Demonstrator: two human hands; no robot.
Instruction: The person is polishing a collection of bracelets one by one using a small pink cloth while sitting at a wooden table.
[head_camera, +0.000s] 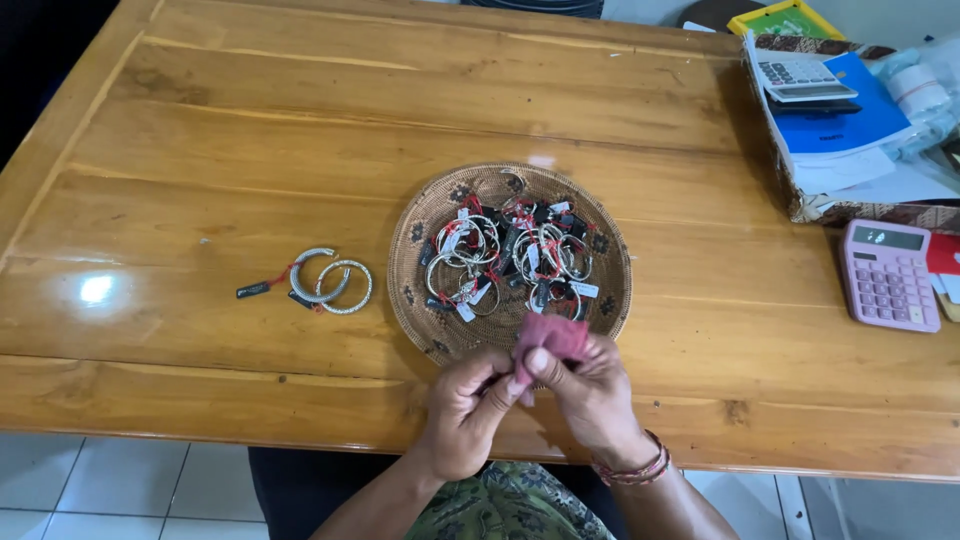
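My left hand (465, 405) and my right hand (590, 390) meet at the near edge of the wooden table (250, 130). Both pinch a small dark-red cloth (552, 338) between them; whatever is wrapped inside it is hidden. Just beyond the hands sits a round woven tray (410, 250) piled with several silver bangles (500, 250) carrying red strings and small tags. To the left, on the bare wood, lie two more silver bangles (332, 282) with a dark tag on a red string.
A pink calculator (888, 275) lies at the right edge. Behind it, a patterned box (800, 200) holds a blue folder, papers and a grey calculator (800, 75). White floor tiles show below the table's near edge.
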